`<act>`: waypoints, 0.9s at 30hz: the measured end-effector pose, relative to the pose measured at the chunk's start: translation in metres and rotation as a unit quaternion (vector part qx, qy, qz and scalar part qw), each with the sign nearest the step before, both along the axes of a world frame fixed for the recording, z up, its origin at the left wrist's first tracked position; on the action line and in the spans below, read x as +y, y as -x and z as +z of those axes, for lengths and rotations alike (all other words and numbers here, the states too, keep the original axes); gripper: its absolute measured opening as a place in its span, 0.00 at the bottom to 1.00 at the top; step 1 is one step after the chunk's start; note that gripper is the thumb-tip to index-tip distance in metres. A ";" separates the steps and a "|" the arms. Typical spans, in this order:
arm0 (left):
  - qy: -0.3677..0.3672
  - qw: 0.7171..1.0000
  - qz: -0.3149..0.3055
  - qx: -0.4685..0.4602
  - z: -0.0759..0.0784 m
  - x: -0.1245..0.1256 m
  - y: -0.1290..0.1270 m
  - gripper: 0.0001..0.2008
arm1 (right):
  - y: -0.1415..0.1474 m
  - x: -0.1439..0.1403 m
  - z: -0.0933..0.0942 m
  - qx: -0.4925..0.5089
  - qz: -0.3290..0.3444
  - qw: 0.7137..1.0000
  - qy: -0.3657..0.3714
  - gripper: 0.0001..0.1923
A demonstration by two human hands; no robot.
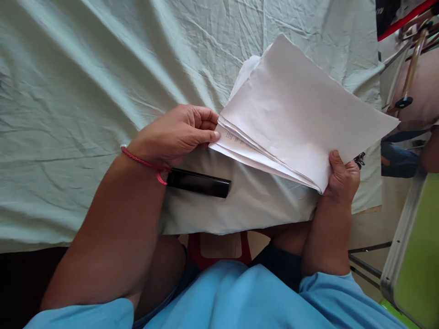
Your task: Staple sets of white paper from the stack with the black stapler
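Observation:
A stack of white paper sheets (295, 109) is lifted off the table at the right, tilted, with printed text showing on a lower sheet. My right hand (341, 176) grips the stack's near right corner, thumb on top. My left hand (176, 135) pinches the stack's left edge with its fingertips; a red cord is around that wrist. A black stapler (199, 183) lies flat on the cloth just below my left hand, partly hidden by the wrist.
A wrinkled pale green cloth (85, 91) covers the table. A small binder clip (359, 160) peeks out beside my right hand. A green-topped metal-framed piece (414, 256) stands at the right. A red stool (219, 251) shows under the table edge.

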State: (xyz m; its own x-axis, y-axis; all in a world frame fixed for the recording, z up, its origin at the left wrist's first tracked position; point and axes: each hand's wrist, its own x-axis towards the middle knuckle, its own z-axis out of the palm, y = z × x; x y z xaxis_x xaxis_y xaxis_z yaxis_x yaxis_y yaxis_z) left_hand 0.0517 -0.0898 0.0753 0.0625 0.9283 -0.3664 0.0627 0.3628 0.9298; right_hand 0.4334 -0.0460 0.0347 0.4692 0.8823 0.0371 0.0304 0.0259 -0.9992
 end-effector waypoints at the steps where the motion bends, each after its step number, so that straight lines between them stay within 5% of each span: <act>1: 0.012 1.000 -0.006 -0.028 0.002 0.000 -0.001 0.11 | 0.000 0.000 0.000 -0.001 -0.001 1.000 -0.002 0.24; 7: 0.040 0.996 0.001 -0.081 0.018 -0.001 -0.007 0.11 | 0.002 -0.001 0.002 -0.007 0.015 1.000 -0.016 0.25; 13: 0.014 0.993 0.097 -0.061 0.009 0.001 -0.009 0.17 | 0.011 -0.006 0.004 0.015 0.001 0.999 -0.041 0.25; 27: -0.007 0.992 0.118 -0.043 0.007 -0.001 -0.011 0.20 | 0.013 -0.007 0.005 0.000 0.003 0.998 -0.068 0.22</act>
State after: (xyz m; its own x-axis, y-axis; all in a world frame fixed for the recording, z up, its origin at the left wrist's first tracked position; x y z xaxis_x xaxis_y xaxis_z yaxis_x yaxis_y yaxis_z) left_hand 0.0627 -0.0906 0.0819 -0.1265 0.9261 -0.3554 -0.1012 0.3444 0.9334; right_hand 0.4202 -0.0530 0.0395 0.4641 0.8719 0.1561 0.0302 0.1606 -0.9866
